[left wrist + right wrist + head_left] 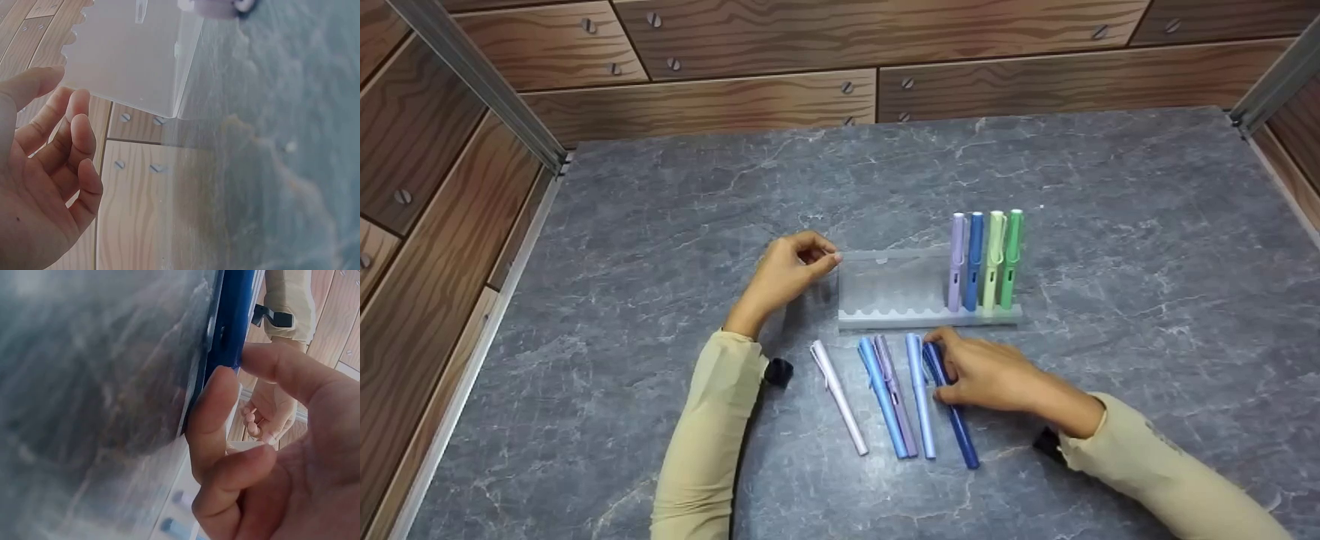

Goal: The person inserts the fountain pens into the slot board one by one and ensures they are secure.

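My left hand point(787, 274) pinches the upper left corner of a clear pen stand point(892, 289); in the left wrist view, thumb and forefinger meet at the edge of the clear panel point(129, 62). Four capped pens stand upright at its right end: lilac point(956, 262), blue point(975, 262), pale green point(994, 259) and green point(1012, 259). My right hand point(990, 371) grips a dark blue pen point(960, 431) lying before the stand, thumb and forefinger on either side of it. In the right wrist view this pen point(230, 320) runs between the fingertips.
Left of the dark blue pen lie a periwinkle pen point(921, 405), a purple pen point(896, 397) against a light blue pen point(883, 397), and a pale lilac pen point(840, 397). The grey marbled tabletop point(660, 210) is bordered by wood-patterned walls point(750, 45).
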Demonstrator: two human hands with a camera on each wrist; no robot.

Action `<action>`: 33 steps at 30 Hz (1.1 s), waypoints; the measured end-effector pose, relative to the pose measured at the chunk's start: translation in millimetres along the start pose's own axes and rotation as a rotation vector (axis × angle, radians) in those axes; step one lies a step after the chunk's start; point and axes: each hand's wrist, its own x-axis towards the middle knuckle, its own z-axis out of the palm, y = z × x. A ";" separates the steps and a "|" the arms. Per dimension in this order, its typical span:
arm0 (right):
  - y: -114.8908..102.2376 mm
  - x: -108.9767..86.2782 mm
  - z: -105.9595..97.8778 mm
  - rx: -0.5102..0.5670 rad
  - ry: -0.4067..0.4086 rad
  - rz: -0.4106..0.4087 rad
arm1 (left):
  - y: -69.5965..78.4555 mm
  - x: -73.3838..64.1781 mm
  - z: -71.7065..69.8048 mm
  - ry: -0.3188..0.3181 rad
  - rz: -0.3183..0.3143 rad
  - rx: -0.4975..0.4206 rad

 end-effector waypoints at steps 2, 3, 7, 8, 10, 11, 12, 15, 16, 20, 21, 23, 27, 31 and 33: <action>1.2 0.0 -0.5 0.011 0.006 -0.008 | 0.3 -0.1 -0.1 0.001 -0.002 0.004; 1.8 -0.1 -0.8 0.019 0.010 -0.012 | 0.1 -0.1 -0.1 0.002 -0.002 0.005; 4.2 -0.7 -2.7 0.049 0.017 -0.021 | 0.5 -0.5 -0.1 0.003 -0.002 0.011; 4.9 -1.0 -3.6 0.059 0.016 -0.021 | 0.6 -0.5 0.0 0.003 -0.001 0.011; 5.7 -1.8 -6.0 0.077 0.013 -0.022 | 0.7 -0.4 0.1 0.004 0.000 0.012; 6.0 -2.3 -7.5 0.088 0.012 -0.026 | 0.7 -0.4 0.1 0.004 -0.001 0.012; 6.3 -2.9 -9.1 0.098 0.014 -0.033 | 0.7 -0.4 0.1 0.006 0.000 0.013; 6.6 -5.2 -14.9 0.140 0.018 -0.059 | 0.7 -0.3 0.2 0.006 -0.003 0.008; 6.7 -6.0 -16.9 0.154 0.020 -0.067 | 0.8 -0.4 0.2 0.004 -0.003 0.005; 6.2 -8.5 -24.0 0.224 0.015 -0.094 | 0.1 0.2 0.5 0.000 -0.006 -0.004; 6.1 -8.9 -25.4 0.238 0.013 -0.099 | -0.1 0.2 0.4 0.001 -0.006 -0.003; 5.8 -9.2 -27.9 0.263 0.011 -0.107 | -0.3 0.4 0.4 0.001 -0.006 -0.004; 4.9 -9.6 -32.5 0.307 0.006 -0.096 | -0.6 0.4 0.4 -0.002 -0.005 -0.009; 4.5 -10.6 -37.0 0.365 0.012 -0.075 | -0.8 0.5 0.6 -0.002 -0.002 -0.009; 3.9 -10.7 -39.3 0.397 0.016 -0.067 | -1.0 0.6 0.7 0.000 0.001 -0.009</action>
